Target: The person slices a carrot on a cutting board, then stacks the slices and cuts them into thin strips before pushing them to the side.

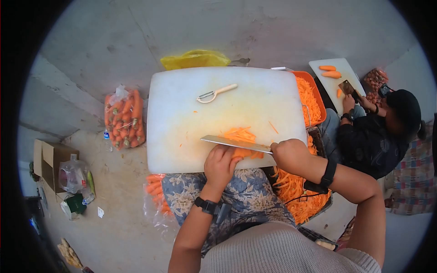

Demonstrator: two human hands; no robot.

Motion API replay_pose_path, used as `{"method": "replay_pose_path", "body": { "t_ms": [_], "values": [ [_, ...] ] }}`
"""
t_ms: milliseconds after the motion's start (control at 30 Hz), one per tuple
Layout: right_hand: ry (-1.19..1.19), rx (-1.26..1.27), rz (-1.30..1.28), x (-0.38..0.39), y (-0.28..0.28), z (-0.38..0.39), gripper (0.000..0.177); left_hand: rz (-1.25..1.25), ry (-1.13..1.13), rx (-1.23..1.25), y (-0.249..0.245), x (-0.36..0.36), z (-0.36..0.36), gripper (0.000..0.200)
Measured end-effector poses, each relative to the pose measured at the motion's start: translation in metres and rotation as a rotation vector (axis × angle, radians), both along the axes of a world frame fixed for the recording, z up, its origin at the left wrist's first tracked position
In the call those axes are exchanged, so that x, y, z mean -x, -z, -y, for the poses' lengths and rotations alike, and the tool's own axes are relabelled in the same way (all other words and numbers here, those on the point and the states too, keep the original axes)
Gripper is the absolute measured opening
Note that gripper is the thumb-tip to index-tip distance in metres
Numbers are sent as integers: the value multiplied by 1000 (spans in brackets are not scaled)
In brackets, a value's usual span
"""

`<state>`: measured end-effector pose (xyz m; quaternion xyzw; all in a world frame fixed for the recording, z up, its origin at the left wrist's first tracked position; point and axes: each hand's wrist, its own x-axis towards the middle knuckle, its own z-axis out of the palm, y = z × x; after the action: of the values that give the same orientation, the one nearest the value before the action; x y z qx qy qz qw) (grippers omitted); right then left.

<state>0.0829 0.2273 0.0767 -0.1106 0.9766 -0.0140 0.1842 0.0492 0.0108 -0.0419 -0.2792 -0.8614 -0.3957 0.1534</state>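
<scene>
My right hand (290, 154) grips the handle of a broad-bladed knife (236, 142), whose blade points left over the white cutting board (175, 113). Under and beside the blade lies a small heap of cut carrot strips (240, 134). My left hand (220, 163) is at the near edge of the board, its fingers curled down on carrot slices (246, 153) just on the near side of the blade. Farther back on the board rests a peeler (217, 93) with a pale handle, touched by neither hand.
An orange crate (320, 98) and a dark crate (324, 209) of shredded carrot stand on the right. Bagged carrots (125, 118) sit at left, with another bag (157, 193) below. At right, a co-worker (378, 132) cuts carrots on another board (325, 81). A cardboard box (50, 161) is far left.
</scene>
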Motion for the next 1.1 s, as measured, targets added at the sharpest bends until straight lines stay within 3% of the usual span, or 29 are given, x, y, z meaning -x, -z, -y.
{"method": "replay_pose_path", "body": {
  "t_ms": [367, 567, 767, 1100],
  "values": [
    [-33, 26, 108, 23, 21, 2, 9, 37, 18, 37, -5, 2, 0, 38],
    [66, 159, -76, 15, 44, 0, 11, -27, 19, 24, -3, 1, 1, 41],
    [31, 163, -145, 2, 20, 4, 15, -25, 13, 20, -1, 1, 2, 39],
    [-39, 17, -5, -2, 1, -1, 10, -33, -3, 47, 0, 1, 2, 38]
  ]
}}
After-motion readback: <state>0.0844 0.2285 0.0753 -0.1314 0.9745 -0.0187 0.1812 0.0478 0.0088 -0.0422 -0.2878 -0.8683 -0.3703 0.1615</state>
